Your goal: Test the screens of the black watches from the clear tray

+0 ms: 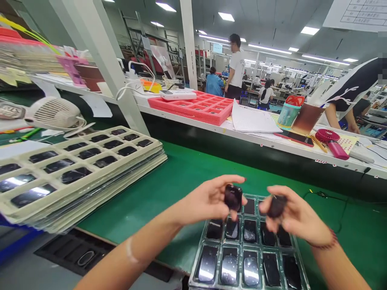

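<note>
My left hand [211,200] is closed on a small black glossy rounded-square piece [234,197], its index finger stretched out past it. My right hand [298,215] grips a similar dark piece [277,206], slightly blurred. Both hands are above a clear plastic tray [242,245], the pieces apart from each other. Black glossy pieces [229,268] lie in the tray's pockets, in rows. The hands cover part of the tray's far row, so what lies in those pockets is partly hidden.
To the left, a stack of cream trays [145,159] carries more black pieces. Behind it sits a white fan [54,112]. A shelf across the back bears a red foam tray [193,114], papers [254,117], a cup [287,114] and a pink handheld fan [337,149]. Other people stand or sit beyond.
</note>
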The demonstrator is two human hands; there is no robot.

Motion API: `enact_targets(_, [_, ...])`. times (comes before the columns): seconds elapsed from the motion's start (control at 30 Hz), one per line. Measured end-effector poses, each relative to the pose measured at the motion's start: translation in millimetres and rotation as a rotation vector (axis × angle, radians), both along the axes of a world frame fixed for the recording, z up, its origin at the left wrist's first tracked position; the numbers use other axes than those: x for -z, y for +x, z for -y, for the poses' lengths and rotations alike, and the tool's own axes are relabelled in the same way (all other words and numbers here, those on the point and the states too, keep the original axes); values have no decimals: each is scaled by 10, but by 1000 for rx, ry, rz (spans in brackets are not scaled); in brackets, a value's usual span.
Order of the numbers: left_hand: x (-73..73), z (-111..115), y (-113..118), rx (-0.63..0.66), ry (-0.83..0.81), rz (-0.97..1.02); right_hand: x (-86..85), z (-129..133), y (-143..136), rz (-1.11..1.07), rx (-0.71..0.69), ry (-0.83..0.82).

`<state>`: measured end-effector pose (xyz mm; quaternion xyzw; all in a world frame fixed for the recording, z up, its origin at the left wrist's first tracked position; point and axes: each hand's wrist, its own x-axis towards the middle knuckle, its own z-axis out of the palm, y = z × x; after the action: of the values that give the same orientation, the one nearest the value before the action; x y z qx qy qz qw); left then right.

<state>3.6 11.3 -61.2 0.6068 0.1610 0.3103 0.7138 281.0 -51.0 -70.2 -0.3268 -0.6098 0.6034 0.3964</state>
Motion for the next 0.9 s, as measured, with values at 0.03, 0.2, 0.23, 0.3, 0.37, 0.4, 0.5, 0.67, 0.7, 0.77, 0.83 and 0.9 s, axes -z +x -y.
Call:
enact_targets(0.03, [111, -111, 149, -9, -9, -47, 86, -144, -57, -17, 12, 13])
enact_targets(0.2, [785, -517, 560, -170, 12, -268, 701, -713, -192, 23, 210, -71])
enact_targets(0.23, [882, -540, 573, -174, 10, -282, 802, -749, -195, 38, 212, -77])
enact_targets(0.3, [1000, -539, 570, -161, 3, -287, 943, -758, -197, 64, 203, -69])
enact_targets(0.37, [1040, -509, 559, -153, -11, -277, 1008, -729, -200, 87, 204, -59])
enact_targets(0.4, [1043, -494, 558, -155, -22, -269, 1022, -715, -202, 101, 206, -57])
enact_targets(0.5, [1043, -471, 567, -185, -53, -235, 1035, -696, -205, 136, 203, -58])
enact_targets(0.67, [1079, -477, 576, -197, -69, -206, 1044, -699, -194, 146, 192, -52])
enact_targets(0.7, [1087, -477, 575, -198, -68, -205, 1046, -698, -192, 144, 189, -52])
enact_targets(0.77, [1100, -476, 574, -201, -63, -200, 1048, -693, -190, 138, 185, -46])
enact_targets(0.83, [1111, -474, 574, -203, -58, -196, 1051, -687, -191, 132, 183, -38])
enact_targets(0.9, [1120, -475, 574, -207, -59, -188, 1056, -682, -192, 129, 183, -33])
